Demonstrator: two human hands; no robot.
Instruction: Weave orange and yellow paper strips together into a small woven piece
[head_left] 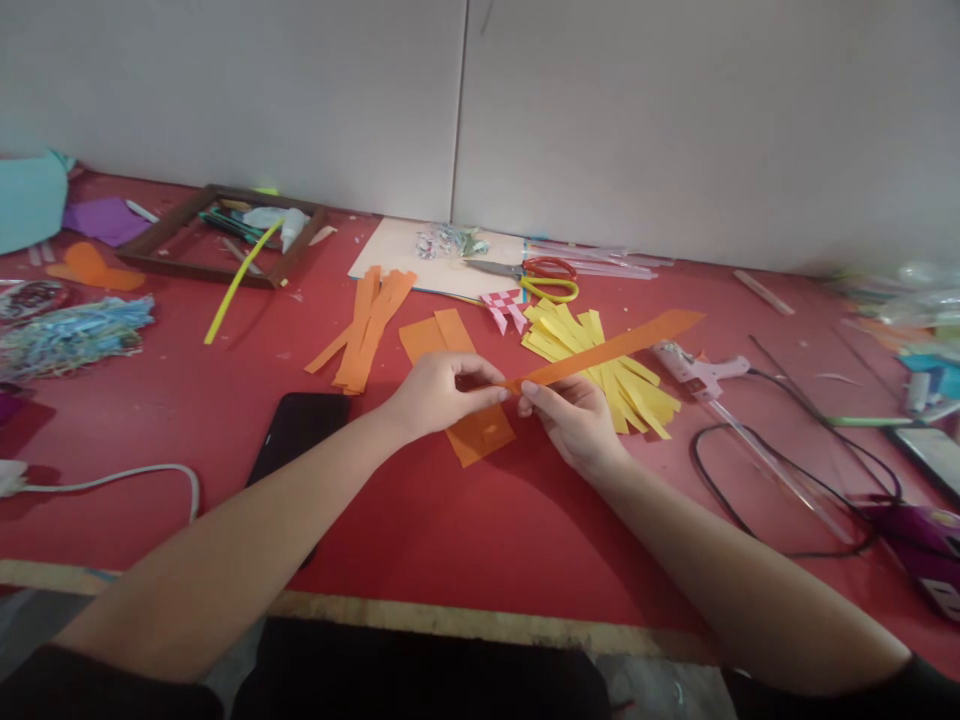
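Note:
An orange paper strip [622, 345] is held above the table between both hands, its long free end pointing up to the right. My left hand [442, 393] pinches its near end between thumb and fingers. My right hand [574, 415] grips the strip close beside, thumb on top. Beneath the hands lies orange paper [480, 447], partly covered by my left hand. Just behind my right hand is a pile of yellow paper strips [637, 390]. More orange strips [367, 330] lie to the left of my left hand. A small pink-and-white woven paper piece [504, 310] sits behind the hands.
Scissors [551, 277] rest at the back near clear plastic sticks. A hot glue gun [697, 370] with a black cord lies right. A black phone [300, 440] is partly under my left forearm. A wooden frame [172, 225] holding tools and blue shredded paper [82, 335] are left.

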